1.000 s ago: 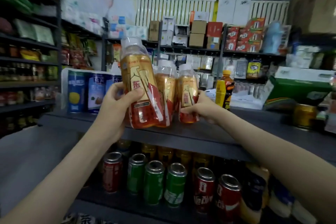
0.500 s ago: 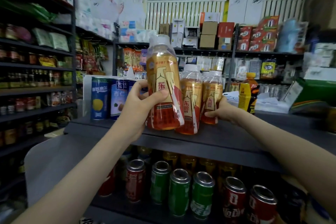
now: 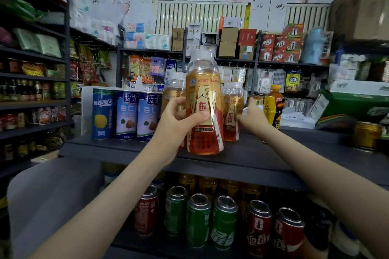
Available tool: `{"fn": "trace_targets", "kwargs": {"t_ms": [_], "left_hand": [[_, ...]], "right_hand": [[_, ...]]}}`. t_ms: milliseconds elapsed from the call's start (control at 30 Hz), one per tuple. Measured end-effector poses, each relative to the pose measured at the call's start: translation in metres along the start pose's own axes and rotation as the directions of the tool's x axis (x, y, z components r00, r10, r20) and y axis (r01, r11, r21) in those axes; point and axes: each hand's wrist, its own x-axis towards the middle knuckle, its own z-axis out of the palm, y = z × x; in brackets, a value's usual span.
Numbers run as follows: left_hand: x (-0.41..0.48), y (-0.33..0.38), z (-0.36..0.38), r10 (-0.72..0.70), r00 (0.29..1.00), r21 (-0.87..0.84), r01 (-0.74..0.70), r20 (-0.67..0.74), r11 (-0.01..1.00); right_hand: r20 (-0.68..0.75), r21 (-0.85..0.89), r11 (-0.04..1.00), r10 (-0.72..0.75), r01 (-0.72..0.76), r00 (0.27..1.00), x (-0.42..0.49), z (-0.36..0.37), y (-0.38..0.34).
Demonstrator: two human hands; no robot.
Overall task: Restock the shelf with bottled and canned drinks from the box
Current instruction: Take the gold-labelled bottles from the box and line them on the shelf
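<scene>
On top shelf (image 3: 263,153): amber bottles beside blue cans (image 3: 126,114), both hands at them.
Left hand (image 3: 179,124) grips front bottle (image 3: 205,99), thumb across label; bottle upright near shelf's front edge. Second bottle (image 3: 173,90) stands behind that hand. Third bottle (image 3: 231,111) just right of it; right hand (image 3: 252,116) touches its side, grip or mere touch unclear.

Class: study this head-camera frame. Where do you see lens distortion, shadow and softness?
Head view: wide-angle lens bows the side shelving and swells the front bottle in the left hand; the cans under the top shelf sit in shadow; distant stock is soft, small print unreadable.
</scene>
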Motion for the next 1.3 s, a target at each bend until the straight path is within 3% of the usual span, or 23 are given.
{"fn": "trace_targets", "kwargs": {"t_ms": [67,100,167,267,533,633,667,733,800,867,933,1033,1300], "left_hand": [[0.001,0.0,0.005,0.009,1.0,0.02,-0.009,-0.002,1.0],[0.002,-0.001,0.009,0.018,1.0,0.039,-0.018,-0.003,0.999],[0.004,-0.001,0.016,0.035,0.999,0.08,-0.036,0.005,0.996],[0.007,0.0,0.028,0.097,0.995,0.122,-0.1,0.035,0.987],[0.016,0.005,0.044,0.199,0.962,0.44,-0.263,0.187,0.858],[0.017,0.007,0.039,0.292,0.908,0.618,-0.42,0.302,0.665],[0.017,0.006,0.034,0.342,0.878,0.687,-0.477,0.336,0.548],[0.019,0.0,0.021,0.417,0.781,0.781,-0.584,0.465,0.222],[0.024,-0.011,0.006,0.368,0.714,0.791,-0.603,0.595,-0.109],[0.027,-0.018,-0.002,0.24,0.736,0.77,-0.569,0.633,-0.289],[0.029,-0.023,-0.006,0.166,0.784,0.777,-0.517,0.598,-0.359],[0.033,-0.032,-0.01,0.122,0.826,0.796,-0.473,0.55,-0.378],[0.036,-0.036,-0.012,0.109,0.815,0.787,-0.503,0.57,-0.357]], "right_hand": [[-0.164,0.225,0.964,-0.108,0.143,0.981,-0.024,-0.019,-0.023],[-0.166,0.356,0.912,-0.155,0.206,0.974,-0.036,-0.029,-0.034],[0.017,0.541,0.809,-0.286,0.232,0.958,-0.061,-0.048,-0.053],[0.329,0.538,0.828,-0.381,0.16,0.864,-0.082,-0.062,-0.065],[0.351,0.671,0.741,-0.309,-0.008,0.884,-0.088,-0.082,-0.056],[0.326,0.688,0.725,-0.268,-0.033,0.906,-0.085,-0.081,-0.051],[0.314,0.688,0.725,-0.242,-0.044,0.918,-0.084,-0.081,-0.048],[0.284,0.686,0.724,-0.176,-0.072,0.943,-0.078,-0.079,-0.041],[0.258,0.664,0.74,-0.093,-0.106,0.962,-0.071,-0.074,-0.033],[0.259,0.615,0.772,-0.007,-0.159,0.966,-0.064,-0.065,-0.024],[0.282,0.568,0.796,0.054,-0.212,0.958,-0.057,-0.054,-0.015],[0.3,0.536,0.809,0.084,-0.241,0.95,-0.051,-0.038,-0.008],[0.419,0.38,0.908,0.001,-0.176,0.908,-0.038,-0.027,-0.007]]}}
